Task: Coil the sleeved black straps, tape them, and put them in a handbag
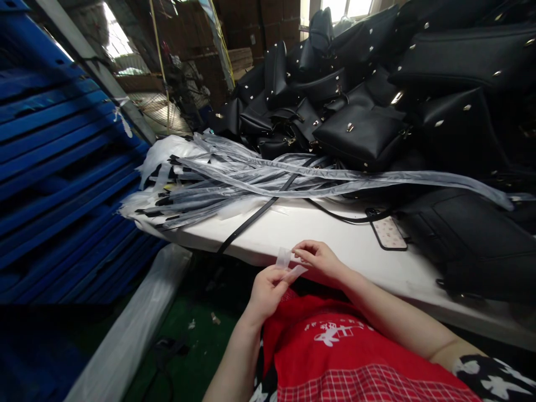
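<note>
In front of the red apron, my left hand (268,287) is closed, pinching a small piece of clear plastic (283,257) between thumb and fingers. Two flaps of the plastic stick out, one upward and one to the right. My right hand (320,258) is also closed, its bent fingertips pinched at the plastic's right edge. Both hands are just over the near edge of the white table (335,229). Beyond them lies a heap of black straps in clear plastic sleeves (234,173). One bare black strap (251,220) hangs over the near edge.
Black handbags (364,131) are piled along the back and right. A phone in a patterned case (388,231) lies on the table. Stacked blue panels (62,167) stand at left. A long roll wrapped in plastic (134,324) leans up from the green floor.
</note>
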`<act>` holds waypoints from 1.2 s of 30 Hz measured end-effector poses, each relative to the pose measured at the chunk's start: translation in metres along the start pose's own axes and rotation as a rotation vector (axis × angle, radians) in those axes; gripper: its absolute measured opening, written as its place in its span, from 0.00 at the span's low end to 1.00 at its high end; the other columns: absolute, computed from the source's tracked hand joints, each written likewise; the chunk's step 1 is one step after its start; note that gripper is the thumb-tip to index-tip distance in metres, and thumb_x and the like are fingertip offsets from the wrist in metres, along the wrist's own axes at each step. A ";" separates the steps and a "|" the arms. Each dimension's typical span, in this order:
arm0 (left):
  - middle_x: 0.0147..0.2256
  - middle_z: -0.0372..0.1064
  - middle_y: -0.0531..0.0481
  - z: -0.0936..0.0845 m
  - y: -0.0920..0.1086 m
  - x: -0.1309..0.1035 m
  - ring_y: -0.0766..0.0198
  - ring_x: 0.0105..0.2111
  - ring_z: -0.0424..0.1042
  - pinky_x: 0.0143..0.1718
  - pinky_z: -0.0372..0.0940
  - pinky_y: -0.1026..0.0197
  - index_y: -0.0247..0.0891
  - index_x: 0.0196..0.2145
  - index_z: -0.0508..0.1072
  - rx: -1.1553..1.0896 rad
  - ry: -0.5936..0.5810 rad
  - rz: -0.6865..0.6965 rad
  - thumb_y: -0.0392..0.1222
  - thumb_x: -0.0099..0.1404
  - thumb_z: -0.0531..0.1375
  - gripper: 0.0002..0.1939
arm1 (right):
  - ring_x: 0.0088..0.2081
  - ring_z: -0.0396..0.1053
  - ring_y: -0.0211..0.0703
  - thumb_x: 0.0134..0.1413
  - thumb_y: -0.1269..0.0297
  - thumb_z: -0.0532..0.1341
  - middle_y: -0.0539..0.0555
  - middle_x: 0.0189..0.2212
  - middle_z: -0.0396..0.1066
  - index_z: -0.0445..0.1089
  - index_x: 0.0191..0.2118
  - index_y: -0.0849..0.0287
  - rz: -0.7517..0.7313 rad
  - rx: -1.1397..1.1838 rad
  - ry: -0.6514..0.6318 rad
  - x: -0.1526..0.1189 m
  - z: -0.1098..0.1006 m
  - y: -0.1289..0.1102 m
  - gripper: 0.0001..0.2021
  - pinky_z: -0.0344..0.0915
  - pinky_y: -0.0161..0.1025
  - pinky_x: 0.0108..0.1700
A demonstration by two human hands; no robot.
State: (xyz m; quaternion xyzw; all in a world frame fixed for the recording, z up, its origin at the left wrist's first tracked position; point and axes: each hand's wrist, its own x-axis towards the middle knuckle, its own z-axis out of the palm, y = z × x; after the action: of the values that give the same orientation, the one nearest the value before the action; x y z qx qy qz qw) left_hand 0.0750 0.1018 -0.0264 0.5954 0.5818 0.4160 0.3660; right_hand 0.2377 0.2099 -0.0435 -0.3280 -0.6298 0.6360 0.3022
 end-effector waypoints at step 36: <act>0.31 0.73 0.48 -0.026 -0.032 0.007 0.59 0.33 0.71 0.38 0.63 0.61 0.39 0.27 0.75 0.165 0.114 -0.087 0.46 0.66 0.56 0.14 | 0.41 0.69 0.50 0.53 0.78 0.52 0.65 0.38 0.73 0.73 0.38 0.66 0.093 -1.113 0.189 0.100 -0.091 -0.008 0.13 0.59 0.39 0.42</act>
State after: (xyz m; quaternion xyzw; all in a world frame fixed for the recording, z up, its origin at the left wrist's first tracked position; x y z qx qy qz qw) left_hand 0.0383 0.1090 -0.0448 0.5730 0.6592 0.3837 0.2998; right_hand 0.2500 0.3451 -0.0388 -0.5208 -0.8253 0.1886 0.1102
